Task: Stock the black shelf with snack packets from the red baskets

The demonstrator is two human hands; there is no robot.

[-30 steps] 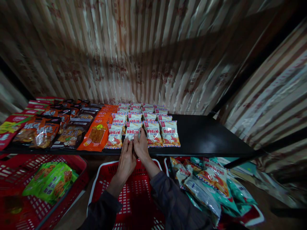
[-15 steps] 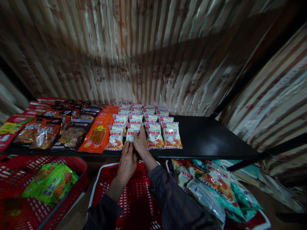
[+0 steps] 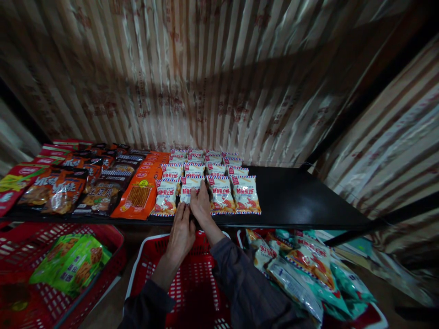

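A white snack bag (image 3: 190,186) with a striped top edge stands in the front row on the black shelf. My right hand (image 3: 200,203) grips its right side, the thumb over the front and the fingers along the edge. Low on the same bag, my left hand (image 3: 181,233) rests its outstretched fingertips near the bottom left corner, partly covering it. To the left stands a matching bag (image 3: 165,197), and to the right are two more, the nearer one (image 3: 221,194) close beside my right hand. Several similar bags are lined up behind.
Orange stick-snack packs (image 3: 139,196) and brown chip bags (image 3: 103,192) stand left on the shelf (image 3: 302,196). Below my arms is a red basket (image 3: 144,260). Another red basket (image 3: 115,242) holds green packs (image 3: 73,262); one at right holds mixed snack bags (image 3: 308,265).
Both hands stay at the same bag with almost no movement. The view has shifted very slightly.
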